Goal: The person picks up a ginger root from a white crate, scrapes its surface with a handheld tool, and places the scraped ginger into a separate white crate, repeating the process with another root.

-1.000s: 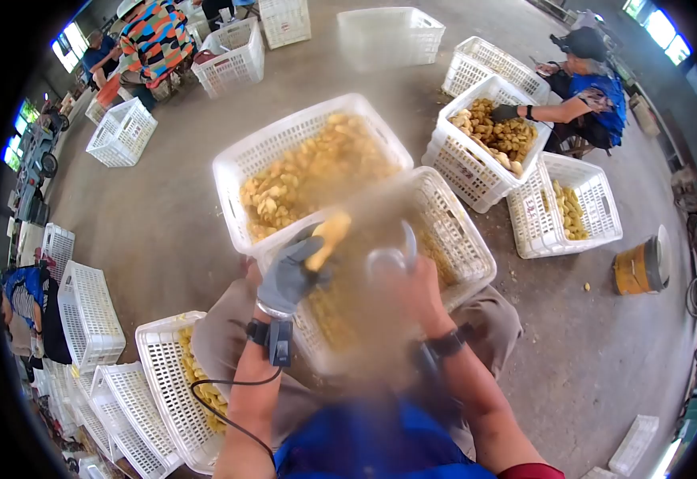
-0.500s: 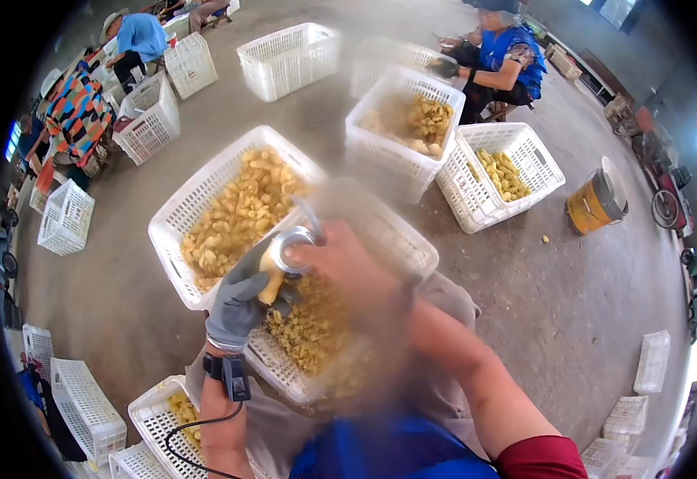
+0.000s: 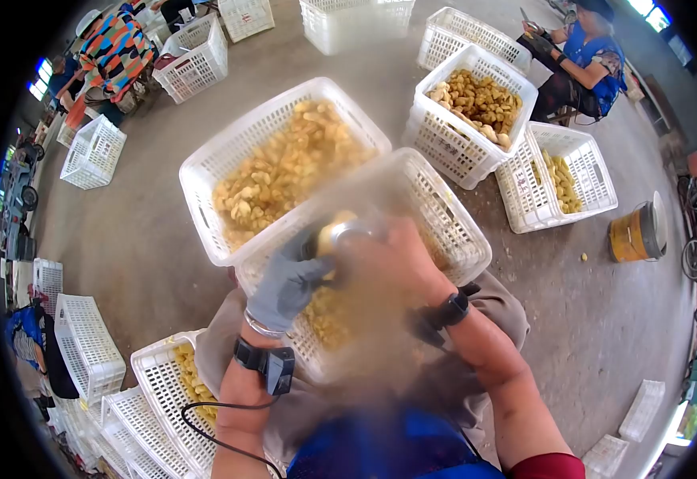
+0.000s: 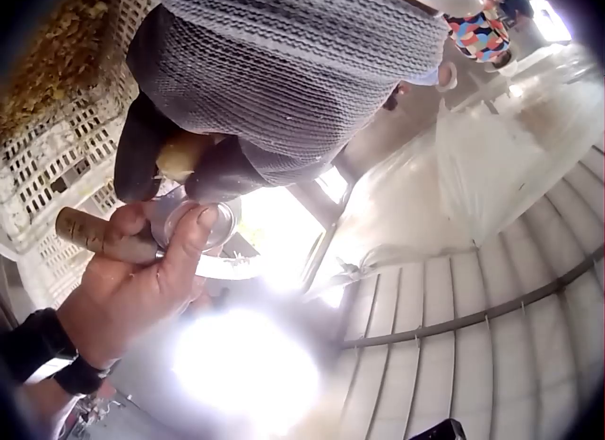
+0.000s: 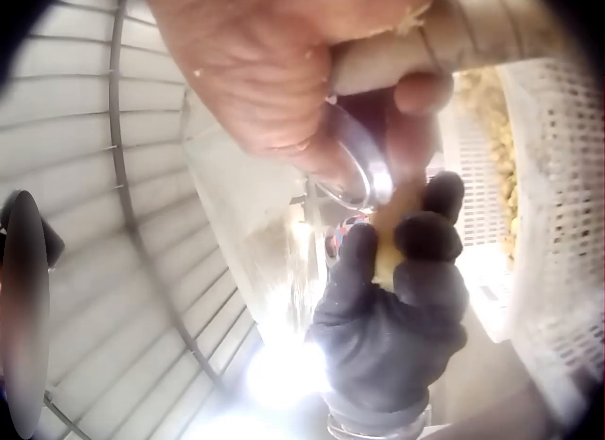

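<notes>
My gloved left hand [image 3: 283, 286] grips a peeled-looking, pale yellow piece of ginger [image 4: 180, 158] between thumb and fingers. My bare right hand [image 3: 412, 259] holds a scraper by its wooden handle [image 4: 99, 234]; the thumb lies along its metal ring [image 5: 371, 166]. In the right wrist view that ring is right at the upper end of the ginger. Both hands are over a white plastic crate [image 3: 448, 203] at my lap, with yellow bits inside. Blur covers part of the right hand and the tool in the head view.
Beyond the lap crate stands another white crate [image 3: 197, 180] full of ginger pieces [image 3: 284, 160]. More crates with ginger [image 3: 484, 96] stand at the right, near a seated person [image 3: 592, 60]. A yellow bucket [image 3: 631, 235] is on the floor. Crates [image 3: 89, 343] line the left side.
A second ago the scraper was apart from the ginger; by half a second ago its ring had come onto it, and it is still there. The head view has swung to and fro.
</notes>
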Demonstrator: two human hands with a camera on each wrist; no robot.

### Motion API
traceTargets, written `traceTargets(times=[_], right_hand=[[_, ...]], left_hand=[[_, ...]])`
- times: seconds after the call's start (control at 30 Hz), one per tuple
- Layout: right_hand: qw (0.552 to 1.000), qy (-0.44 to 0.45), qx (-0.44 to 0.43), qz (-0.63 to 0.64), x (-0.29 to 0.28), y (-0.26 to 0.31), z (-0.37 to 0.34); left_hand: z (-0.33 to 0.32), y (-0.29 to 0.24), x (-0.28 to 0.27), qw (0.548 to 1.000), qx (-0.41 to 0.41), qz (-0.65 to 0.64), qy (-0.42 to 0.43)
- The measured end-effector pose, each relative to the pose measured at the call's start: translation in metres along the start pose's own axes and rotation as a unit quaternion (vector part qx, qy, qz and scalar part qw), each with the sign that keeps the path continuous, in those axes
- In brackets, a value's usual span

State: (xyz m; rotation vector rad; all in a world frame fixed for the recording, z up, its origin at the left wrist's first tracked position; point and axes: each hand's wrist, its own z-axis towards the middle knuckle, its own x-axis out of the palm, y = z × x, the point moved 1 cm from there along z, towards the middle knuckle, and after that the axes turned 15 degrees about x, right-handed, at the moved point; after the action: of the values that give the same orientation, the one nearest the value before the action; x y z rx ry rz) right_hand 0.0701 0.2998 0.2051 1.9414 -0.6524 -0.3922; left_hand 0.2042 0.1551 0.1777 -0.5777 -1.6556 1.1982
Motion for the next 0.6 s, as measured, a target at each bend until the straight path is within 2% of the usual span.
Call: traceTargets(times=[0.03, 0.1, 0.17, 0.2, 0.27, 0.33, 0.4, 0.5, 0.53, 0.6], right_hand=[[1.000, 0.006, 0.009, -0.020, -0.002, -0.001, 0.001], [0.994, -0.012, -0.083, 0.065, -0.011, -0.039, 0.031], [0.990, -0.095, -0.091, 0.041, -0.027, -0.036, 0.040], [0.985, -0.166, -0.050, -0.025, -0.041, -0.012, 0.030], [0.974, -0.207, 0.009, -0.095, -0.048, 0.007, 0.018], [0.981, -0.137, 0.049, -0.126, -0.042, 0.006, 0.014], [0.989, -0.081, -0.039, -0.115, -0.014, -0.012, 0.017], [0.981, -0.139, -0.086, -0.105, -0.017, -0.017, 0.027], [0.967, -0.202, -0.087, -0.131, -0.032, -0.015, 0.042], [0.975, -0.180, -0.056, -0.115, -0.046, -0.017, 0.040]], left_hand=[[-0.001, 0.002, -0.003, 0.999, 0.004, 0.031, 0.011], [-0.008, 0.005, -0.004, 0.999, 0.000, 0.049, 0.002], [-0.013, 0.001, 0.000, 0.999, -0.007, 0.041, 0.001], [-0.017, -0.006, 0.003, 1.000, -0.013, 0.024, 0.004], [-0.018, -0.011, 0.003, 1.000, -0.013, 0.020, 0.001], [-0.015, -0.003, 0.001, 0.997, -0.018, 0.069, -0.013], [-0.014, 0.008, 0.000, 0.995, -0.006, 0.099, -0.006], [-0.018, 0.008, -0.002, 0.991, -0.001, 0.134, -0.005], [-0.019, 0.008, -0.004, 0.996, -0.006, 0.084, -0.014], [-0.021, 0.003, 0.000, 0.997, -0.007, 0.073, -0.013]])
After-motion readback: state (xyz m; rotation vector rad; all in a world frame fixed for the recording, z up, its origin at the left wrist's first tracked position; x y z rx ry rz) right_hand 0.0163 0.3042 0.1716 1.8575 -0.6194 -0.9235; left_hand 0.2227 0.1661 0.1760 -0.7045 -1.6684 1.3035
